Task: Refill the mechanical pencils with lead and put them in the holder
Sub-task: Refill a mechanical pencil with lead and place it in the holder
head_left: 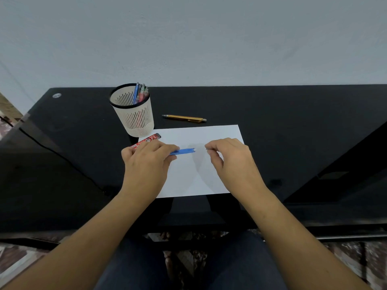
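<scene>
Over the white sheet of paper [199, 181], the left hand [146, 162] is gripping a blue mechanical pencil [184, 151] level, its free end pointing toward the right hand [228, 160], presumably to receive lead. The right hand, held apart from the left, is pinching a small grey piece [207, 149] between thumb and forefinger; whether it is cap or lead cannot be told. A red lead case [149, 139] is lying at the sheet's far-left corner, beside the slotted pencil holder [134, 116], which is carrying several pencils. Behind the sheet, a gold mechanical pencil [184, 118] is waiting on the black desk [293, 122].
</scene>
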Available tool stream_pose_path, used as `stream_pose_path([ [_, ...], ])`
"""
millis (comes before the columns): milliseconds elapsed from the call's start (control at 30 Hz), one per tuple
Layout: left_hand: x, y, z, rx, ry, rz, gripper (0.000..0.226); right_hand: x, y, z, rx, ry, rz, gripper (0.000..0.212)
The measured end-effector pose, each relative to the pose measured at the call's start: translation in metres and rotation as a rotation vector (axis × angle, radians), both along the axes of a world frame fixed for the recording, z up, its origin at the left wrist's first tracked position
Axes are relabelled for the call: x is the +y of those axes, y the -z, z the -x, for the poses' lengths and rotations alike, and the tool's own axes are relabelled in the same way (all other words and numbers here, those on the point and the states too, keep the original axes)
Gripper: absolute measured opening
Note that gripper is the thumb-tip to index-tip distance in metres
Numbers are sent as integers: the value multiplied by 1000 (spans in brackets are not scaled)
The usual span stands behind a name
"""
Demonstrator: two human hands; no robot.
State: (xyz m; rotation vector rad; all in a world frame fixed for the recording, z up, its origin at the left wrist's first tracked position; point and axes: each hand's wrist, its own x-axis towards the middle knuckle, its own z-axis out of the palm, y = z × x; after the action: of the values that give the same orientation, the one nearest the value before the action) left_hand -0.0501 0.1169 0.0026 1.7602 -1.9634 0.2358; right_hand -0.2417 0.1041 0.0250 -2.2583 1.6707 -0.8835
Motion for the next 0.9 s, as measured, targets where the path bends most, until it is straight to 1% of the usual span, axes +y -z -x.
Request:
stream_pose_path([
  [100,1,-2,1,-42,25,29,23,-2,-1,-2,34,-9,-45,18],
  [233,3,-4,3,-63,35,32,23,-5,0,-3,140,-12,-133,20],
  [333,3,-6,5,-66,40,21,24,-3,3,-4,115,-5,-84,17],
  [500,3,-7,7,-71,55,8,26,-5,-1,-3,205,4,-155,21],
  [733,3,-5,6,-79,49,0,25,-9,1,-6,225,28,-181,20],
  [900,4,-5,5,-65,44,-17,24,-7,8,-4,169,17,-146,18],
])
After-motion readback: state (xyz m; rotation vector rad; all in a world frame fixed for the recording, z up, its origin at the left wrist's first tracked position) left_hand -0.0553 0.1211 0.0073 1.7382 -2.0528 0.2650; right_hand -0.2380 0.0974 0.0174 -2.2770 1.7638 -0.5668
